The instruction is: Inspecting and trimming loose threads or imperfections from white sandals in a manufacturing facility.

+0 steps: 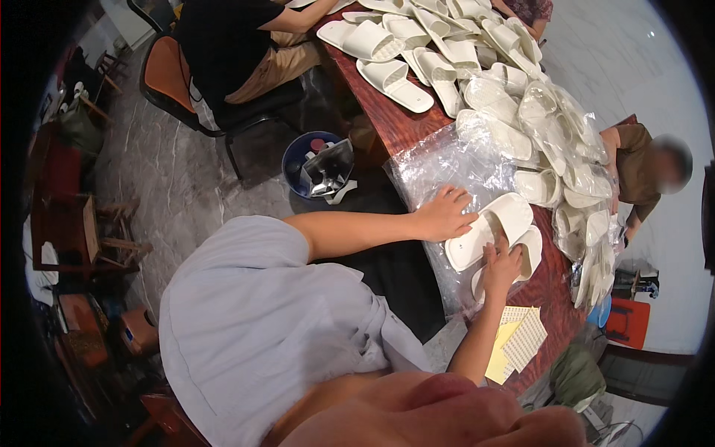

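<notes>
My left hand lay spread; my right hand — pinch unclear — touched white open-toed rubbery slippers. Loose clear plastic film beneath my grip risked a skid.

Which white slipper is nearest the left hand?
The left slipper of the two on the flat clear plastic, beside the left hand; its mate lies partly behind the right hand; the other slippers are heaped farther off.

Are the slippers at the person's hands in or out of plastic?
Out: the slippers lie bare atop clear plastic, no film visible over them.
</notes>
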{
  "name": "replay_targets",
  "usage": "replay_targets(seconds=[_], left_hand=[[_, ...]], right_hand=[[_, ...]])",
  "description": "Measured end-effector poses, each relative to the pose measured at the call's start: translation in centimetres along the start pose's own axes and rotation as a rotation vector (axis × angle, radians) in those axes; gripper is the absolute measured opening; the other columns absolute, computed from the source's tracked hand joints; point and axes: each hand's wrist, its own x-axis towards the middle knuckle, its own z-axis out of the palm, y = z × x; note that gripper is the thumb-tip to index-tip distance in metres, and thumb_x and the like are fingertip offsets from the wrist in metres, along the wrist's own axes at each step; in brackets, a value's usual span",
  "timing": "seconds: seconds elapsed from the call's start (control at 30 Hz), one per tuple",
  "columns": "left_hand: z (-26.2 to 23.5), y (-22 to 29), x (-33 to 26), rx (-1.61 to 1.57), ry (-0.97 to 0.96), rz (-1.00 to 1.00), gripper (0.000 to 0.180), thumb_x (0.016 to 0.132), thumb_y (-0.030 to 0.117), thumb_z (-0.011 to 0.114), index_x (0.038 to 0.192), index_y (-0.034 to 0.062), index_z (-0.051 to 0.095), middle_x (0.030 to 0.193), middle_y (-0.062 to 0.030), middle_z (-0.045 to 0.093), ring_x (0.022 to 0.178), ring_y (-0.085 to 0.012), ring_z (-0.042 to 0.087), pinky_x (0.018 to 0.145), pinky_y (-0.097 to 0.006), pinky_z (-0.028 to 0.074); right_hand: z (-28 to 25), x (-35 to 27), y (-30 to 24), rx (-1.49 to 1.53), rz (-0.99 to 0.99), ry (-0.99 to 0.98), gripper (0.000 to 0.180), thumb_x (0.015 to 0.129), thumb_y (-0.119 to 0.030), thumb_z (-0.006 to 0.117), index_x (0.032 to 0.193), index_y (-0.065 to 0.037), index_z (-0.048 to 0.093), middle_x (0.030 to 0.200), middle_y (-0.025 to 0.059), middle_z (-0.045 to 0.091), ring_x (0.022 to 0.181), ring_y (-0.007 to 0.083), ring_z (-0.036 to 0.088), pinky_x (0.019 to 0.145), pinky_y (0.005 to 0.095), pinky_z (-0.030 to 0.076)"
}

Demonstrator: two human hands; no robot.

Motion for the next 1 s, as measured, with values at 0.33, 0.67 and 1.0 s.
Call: replay_targets(seconds=[0.33,0.67,1.0], left_hand=[[-0.3,-0.1,0.3,-0.049,-0.046,-0.055,0.045,0.082,0.022,0.064,0.125,0.0095,0.059,0.128,-0.0222,0.051,0.127,-0.0396,0.043,0.108,-0.055,0.029],[-2.1,3.6,2.9,0.235,-0.332,0.06,0.026,0.083,0.015,0.062,0.106,0.0033,0.066,0.127,-0.0243,0.053,0.124,-0.0411,0.048,0.099,-0.057,0.04],[0.8,4.3,0.5,-0.109,-0.189,0.242,0.045,0.081,0.039,0.071,0.114,0.01,0.065,0.131,-0.0182,0.052,0.128,-0.036,0.042,0.098,-0.056,0.036]], right_hand=[[0.1,1.4,-0.1,-0.031,0.111,0.011,0.036,0.096,-0.031,0.057,0.1,0.003,0.068,0.108,0.0234,0.06,0.105,0.042,0.057,0.081,0.0552,0.045],[-1.0,1.1,3.3,0.043,0.323,0.108,0.026,0.091,-0.016,0.055,0.094,0.006,0.068,0.095,0.0229,0.065,0.087,0.0435,0.064,0.077,0.0499,0.05],[-6.1,2.2,1.7,0.177,0.374,0.237,0.017,0.085,-0.007,0.06,0.094,0.003,0.07,0.096,0.0243,0.067,0.088,0.0416,0.066,0.076,0.0461,0.05]])
